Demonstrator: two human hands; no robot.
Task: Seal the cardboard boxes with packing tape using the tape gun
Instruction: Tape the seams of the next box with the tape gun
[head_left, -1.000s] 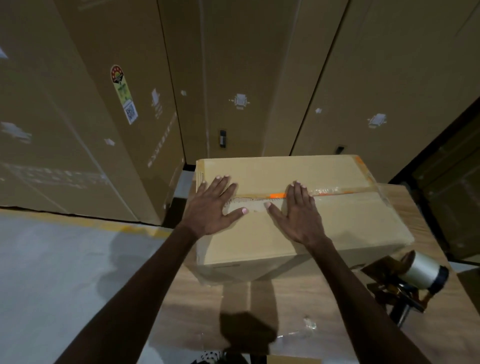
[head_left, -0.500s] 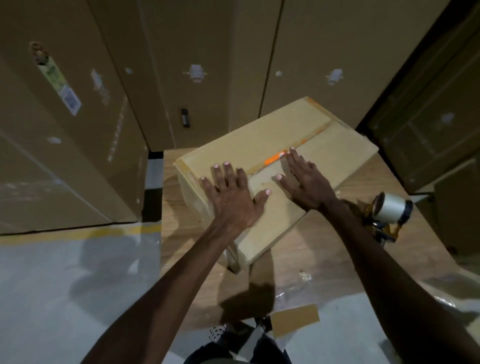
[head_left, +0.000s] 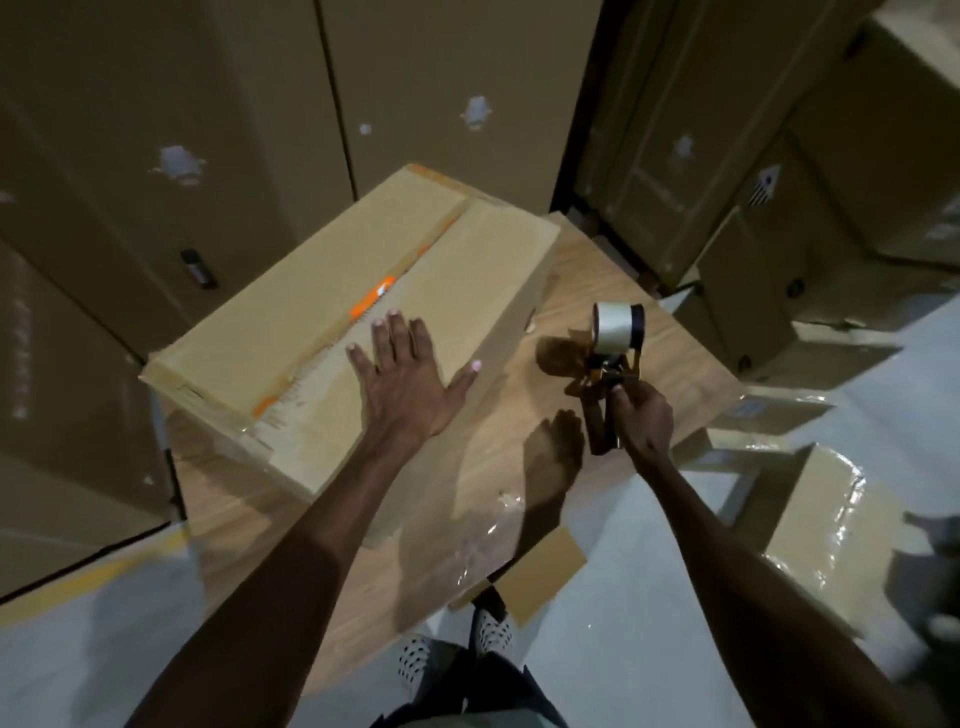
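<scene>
Left hand (head_left: 408, 387) flat on box (head_left: 322, 332); right hand (head_left: 641, 418) grips tape gun (head_left: 613, 353) beside box.

Tape gun (head_left: 613, 364) handle hidden in right hand (head_left: 641, 418); wrapped box (head_left: 826, 540) blurred, cut by right edge

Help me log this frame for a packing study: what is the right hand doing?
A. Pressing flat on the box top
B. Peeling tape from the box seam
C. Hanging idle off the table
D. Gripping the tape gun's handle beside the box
D: the right hand curls round the handle of the tape gun over the table, while the left hand lies flat on the cardboard box.
</scene>
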